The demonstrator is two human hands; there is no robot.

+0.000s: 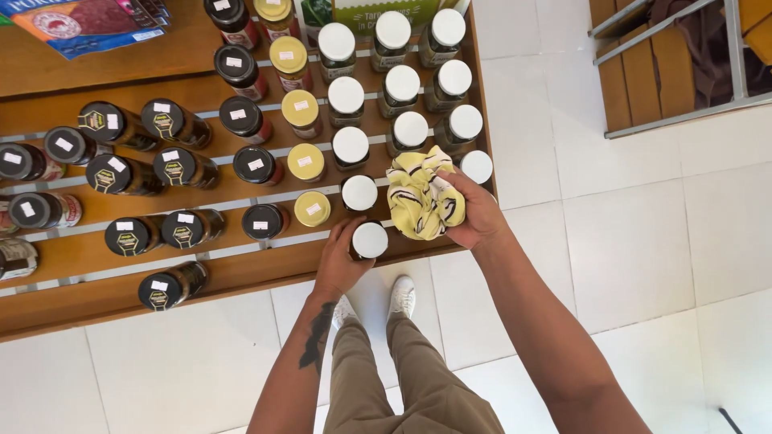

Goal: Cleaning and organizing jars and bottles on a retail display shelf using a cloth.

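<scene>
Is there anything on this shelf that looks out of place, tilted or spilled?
Nothing looks spilled or broken. The black-lidded jars on the left lean on their sides, unlike the upright white-lidded jars. The left hand grips a white-lidded jar at the front edge, and the right hand holds a crumpled yellow cloth.

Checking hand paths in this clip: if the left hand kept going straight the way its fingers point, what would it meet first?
The left hand already grips the white-lidded jar at the shelf's front edge. Straight on, it would probably meet the yellow-lidded jar first, though depth is unclear from above.
</scene>
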